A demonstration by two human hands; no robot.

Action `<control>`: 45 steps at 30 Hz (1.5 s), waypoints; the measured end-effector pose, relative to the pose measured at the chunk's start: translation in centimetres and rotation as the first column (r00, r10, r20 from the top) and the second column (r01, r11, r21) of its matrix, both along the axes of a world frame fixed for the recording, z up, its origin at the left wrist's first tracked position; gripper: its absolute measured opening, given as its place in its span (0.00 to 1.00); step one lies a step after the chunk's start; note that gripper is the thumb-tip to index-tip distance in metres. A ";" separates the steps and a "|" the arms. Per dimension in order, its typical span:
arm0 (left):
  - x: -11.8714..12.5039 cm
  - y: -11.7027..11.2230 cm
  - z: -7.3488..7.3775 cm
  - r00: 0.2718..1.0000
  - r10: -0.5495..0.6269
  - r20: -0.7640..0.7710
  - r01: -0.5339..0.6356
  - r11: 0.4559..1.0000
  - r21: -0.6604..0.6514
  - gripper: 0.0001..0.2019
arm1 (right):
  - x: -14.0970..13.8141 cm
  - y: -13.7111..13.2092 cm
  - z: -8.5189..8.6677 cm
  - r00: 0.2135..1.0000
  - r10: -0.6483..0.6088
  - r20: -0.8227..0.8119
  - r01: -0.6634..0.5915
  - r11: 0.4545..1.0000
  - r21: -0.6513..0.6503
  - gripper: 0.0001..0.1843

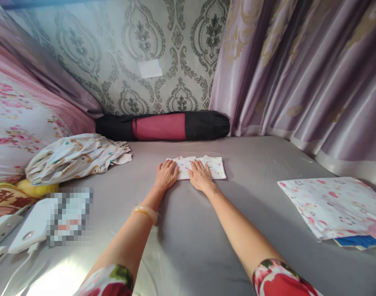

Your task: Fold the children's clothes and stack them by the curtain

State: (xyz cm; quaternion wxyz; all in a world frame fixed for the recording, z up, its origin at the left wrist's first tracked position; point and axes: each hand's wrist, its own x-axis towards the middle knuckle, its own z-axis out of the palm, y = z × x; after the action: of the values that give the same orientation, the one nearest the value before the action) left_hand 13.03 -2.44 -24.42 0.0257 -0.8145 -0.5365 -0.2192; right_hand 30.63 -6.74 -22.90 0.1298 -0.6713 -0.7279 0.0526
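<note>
A small folded white cloth with a faint print (214, 166) lies flat on the grey bed sheet (188, 230). My left hand (166, 174) rests on the cloth's left end, fingers together and laid flat. My right hand (200, 176) lies flat on the cloth's middle, fingers stretched out toward the wall. Both palms press down; neither hand grips anything. A pale bangle (144, 212) sits on my left wrist.
A crumpled pile of printed cloth (77, 156) lies at the left by a floral pillow (18, 123). A black and red roll bag (163, 125) lies against the wall. Folded printed fabric (335, 205) sits at the right. White chargers (27, 232) lie at the near left. Curtains hang at the right.
</note>
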 end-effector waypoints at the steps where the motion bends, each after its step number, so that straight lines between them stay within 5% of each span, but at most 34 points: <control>1: 0.0 0.0 0.0 1.000 0.003 0.006 -0.003 1.000 0.006 0.17 | -0.1 0.2 0.3 1.000 -0.003 0.002 0.003 1.000 -0.017 0.29; 7: 0.1 0.0 0.1 0.999 0.032 0.037 -0.033 0.999 0.042 0.15 | -1.5 2.2 2.1 0.999 0.000 0.041 0.002 0.999 -0.054 0.28; 17: 0.0 0.4 -0.2 0.995 0.052 0.090 -0.051 0.999 -0.018 0.16 | -2.4 2.8 -1.1 1.000 0.003 0.029 -0.005 0.996 0.090 0.30; 26: -0.3 0.6 0.3 0.982 0.093 0.163 -0.071 0.989 -0.130 0.18 | -3.4 3.7 1.0 1.000 0.020 0.023 -0.019 0.999 -0.040 0.30; 36: -1.0 1.6 -0.6 0.929 0.132 0.346 -0.082 0.984 -0.156 0.22 | -4.9 3.6 -1.3 0.998 0.051 0.030 -0.053 0.995 0.086 0.32; 45: -1.3 1.9 -0.3 0.866 0.170 0.469 -0.078 0.975 -0.209 0.22 | -5.7 4.2 0.5 0.998 0.060 0.016 -0.060 0.998 -0.009 0.31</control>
State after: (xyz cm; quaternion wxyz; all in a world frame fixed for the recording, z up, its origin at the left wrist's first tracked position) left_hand 11.77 -0.57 -24.72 -0.1705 -0.6962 -0.5951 -0.3635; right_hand 24.95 -2.54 -22.44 0.1193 -0.6500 -0.7485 0.0543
